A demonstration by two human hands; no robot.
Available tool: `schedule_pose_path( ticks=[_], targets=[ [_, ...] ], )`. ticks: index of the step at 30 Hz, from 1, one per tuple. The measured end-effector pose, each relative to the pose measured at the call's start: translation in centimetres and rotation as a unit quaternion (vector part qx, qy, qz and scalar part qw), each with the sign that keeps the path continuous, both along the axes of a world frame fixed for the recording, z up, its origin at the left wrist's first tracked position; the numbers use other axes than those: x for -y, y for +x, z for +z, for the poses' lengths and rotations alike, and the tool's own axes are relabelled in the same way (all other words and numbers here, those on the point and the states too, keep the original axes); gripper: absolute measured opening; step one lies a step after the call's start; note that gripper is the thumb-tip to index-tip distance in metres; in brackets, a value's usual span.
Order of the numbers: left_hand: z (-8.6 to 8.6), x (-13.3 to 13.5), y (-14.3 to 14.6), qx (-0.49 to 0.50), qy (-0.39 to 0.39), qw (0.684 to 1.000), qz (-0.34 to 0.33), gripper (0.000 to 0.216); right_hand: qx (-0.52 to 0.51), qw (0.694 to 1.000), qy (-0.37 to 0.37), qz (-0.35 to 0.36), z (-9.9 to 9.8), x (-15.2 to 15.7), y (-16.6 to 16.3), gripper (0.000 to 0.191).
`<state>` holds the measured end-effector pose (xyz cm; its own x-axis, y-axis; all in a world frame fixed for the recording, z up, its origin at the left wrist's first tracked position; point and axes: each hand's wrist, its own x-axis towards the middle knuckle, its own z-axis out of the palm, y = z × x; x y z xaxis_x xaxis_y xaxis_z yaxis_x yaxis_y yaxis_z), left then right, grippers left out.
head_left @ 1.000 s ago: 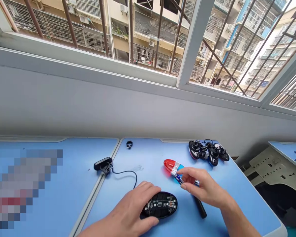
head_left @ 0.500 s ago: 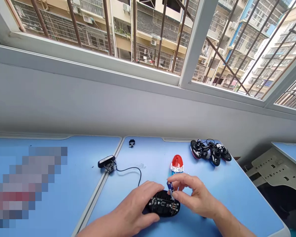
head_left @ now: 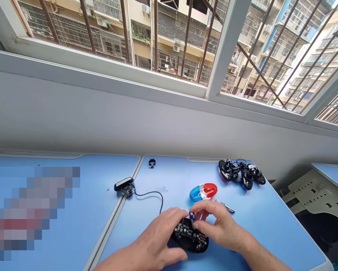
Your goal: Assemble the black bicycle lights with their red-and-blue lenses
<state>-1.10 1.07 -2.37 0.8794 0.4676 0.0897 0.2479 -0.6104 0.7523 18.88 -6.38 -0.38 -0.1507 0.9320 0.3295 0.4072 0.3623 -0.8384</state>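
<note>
My left hand [head_left: 157, 241] is around the left side of a black oval light base [head_left: 190, 237], its fingers at the far edge and thumb near the close edge. The base lies with its circuit board facing up. Between thumb and fingertips my right hand [head_left: 218, 222] pinches a small blue and silver battery [head_left: 192, 217], held steeply over the base's far edge. Whether the battery's lower end touches the base is hard to see. Just beyond the right hand lies a red and blue clear lens cover [head_left: 204, 192] with a silver middle band.
Behind the right hand is a slim silver and black stick-like item [head_left: 228, 208], partly hidden. Several black light units [head_left: 241, 174] are heaped at the back right. A black device with a cable [head_left: 125, 186] sits at the table seam, and a black ring clamp [head_left: 152, 163] farther back.
The lens cover has turned from pointing away to lying crosswise. The slim silver item has come into sight. Battery and base have shifted slightly in the picture, with both hands still on them.
</note>
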Motion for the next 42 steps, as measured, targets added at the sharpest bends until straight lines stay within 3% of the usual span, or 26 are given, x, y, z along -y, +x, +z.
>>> schedule_pose_path(
  ticks=[3,9,14,19,29,38,42],
  targets=[
    [0.1,0.2,0.4,-0.021,0.003,1.0,0.01,0.038,-0.003,1.0,-0.006,0.0,-0.1,0.0,0.0,0.027],
    [-1.0,0.2,0.8,0.0,0.042,0.999,0.011,0.042,0.003,0.999,-0.05,0.002,0.3,-0.1,0.2,0.027],
    [0.3,0.6,0.8,-0.03,0.051,0.998,0.011,0.035,0.027,0.996,-0.086,0.006,0.7,0.0,0.5,0.028],
    [1.2,0.9,0.8,-0.049,0.048,0.998,0.013,0.042,0.05,0.993,-0.11,0.008,0.9,0.1,0.5,0.029],
    [0.2,0.3,1.5,-0.043,0.094,0.995,0.011,0.052,0.038,0.992,-0.121,0.009,0.5,0.2,0.6,0.034],
    [-0.3,-0.3,1.3,-0.028,0.103,0.994,-0.016,0.055,0.094,0.992,-0.084,0.007,0.8,0.6,0.3,0.027],
    [-0.9,-0.4,1.3,0.015,0.11,0.994,-0.021,0.057,0.167,0.986,-0.023,0.009,0.8,1.0,0.3,0.023]
  ],
)
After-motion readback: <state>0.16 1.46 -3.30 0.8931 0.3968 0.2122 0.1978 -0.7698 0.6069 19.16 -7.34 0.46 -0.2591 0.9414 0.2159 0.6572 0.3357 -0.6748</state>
